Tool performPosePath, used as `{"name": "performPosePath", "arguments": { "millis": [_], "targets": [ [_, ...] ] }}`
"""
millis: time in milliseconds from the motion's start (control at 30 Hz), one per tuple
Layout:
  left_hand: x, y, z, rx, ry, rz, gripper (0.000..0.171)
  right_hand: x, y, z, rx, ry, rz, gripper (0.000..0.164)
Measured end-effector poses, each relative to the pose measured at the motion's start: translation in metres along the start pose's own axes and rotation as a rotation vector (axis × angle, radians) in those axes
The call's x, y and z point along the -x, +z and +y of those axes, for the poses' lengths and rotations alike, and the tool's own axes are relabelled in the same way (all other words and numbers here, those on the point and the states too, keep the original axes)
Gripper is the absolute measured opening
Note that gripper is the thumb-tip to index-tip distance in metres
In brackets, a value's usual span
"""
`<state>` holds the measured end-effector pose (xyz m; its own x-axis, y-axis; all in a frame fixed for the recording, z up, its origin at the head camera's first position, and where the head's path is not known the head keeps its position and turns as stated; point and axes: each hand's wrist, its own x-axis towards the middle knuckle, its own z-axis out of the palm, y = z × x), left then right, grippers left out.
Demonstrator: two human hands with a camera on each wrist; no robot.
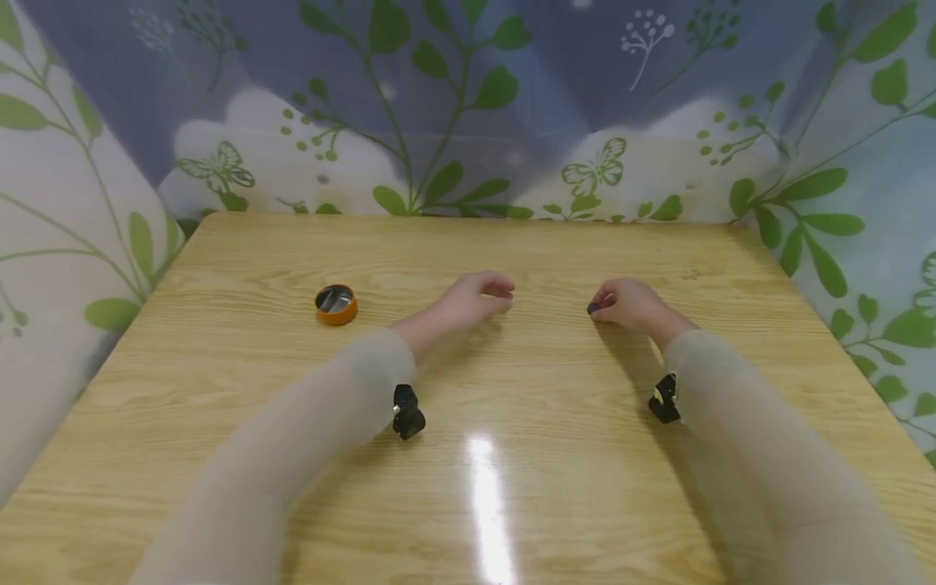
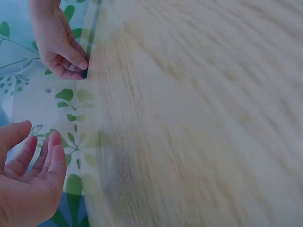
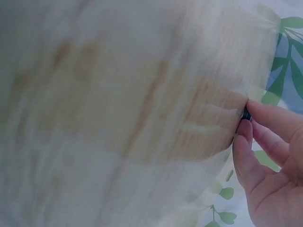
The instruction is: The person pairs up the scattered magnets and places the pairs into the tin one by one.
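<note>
Toward the far right of the wooden table, my right hand (image 1: 630,304) pinches a small dark object (image 1: 593,309) between thumb and fingertips. In the right wrist view only a dark sliver of that object (image 3: 246,114) shows between the fingers, so its kind cannot be told. My left hand (image 1: 475,301) hovers over the table to the left of it, fingers loosely bent and holding nothing; the left wrist view shows the palm side of this hand (image 2: 35,184). A small round orange container (image 1: 337,305) with a shiny metallic inside stands left of my left hand.
The light wooden table (image 1: 556,487) reaches back to a leaf-patterned cloth (image 1: 453,106), which also hangs along both sides. Each sleeve carries a black wrist camera, one on the left (image 1: 407,413) and one on the right (image 1: 664,399).
</note>
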<state>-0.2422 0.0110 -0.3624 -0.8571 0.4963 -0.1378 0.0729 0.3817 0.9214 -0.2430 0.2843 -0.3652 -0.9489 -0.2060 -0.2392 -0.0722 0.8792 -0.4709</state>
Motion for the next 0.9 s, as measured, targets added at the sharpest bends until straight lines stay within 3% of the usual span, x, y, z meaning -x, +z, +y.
{"name": "performPosePath", "arguments": {
  "millis": [300,600,900],
  "targets": [
    [0.024,-0.019,-0.013,0.032,-0.019,-0.007,0.037,0.0,0.0,0.0,0.023,0.0,0.012,0.02],
    [0.041,-0.041,-0.02,0.066,0.02,0.024,0.044,0.001,0.0,-0.001,0.033,-0.02,0.032,0.018],
    [0.065,-0.058,-0.031,0.04,-0.014,0.056,0.051,-0.001,0.003,0.003,0.034,-0.016,0.017,0.019]
  ]
}}
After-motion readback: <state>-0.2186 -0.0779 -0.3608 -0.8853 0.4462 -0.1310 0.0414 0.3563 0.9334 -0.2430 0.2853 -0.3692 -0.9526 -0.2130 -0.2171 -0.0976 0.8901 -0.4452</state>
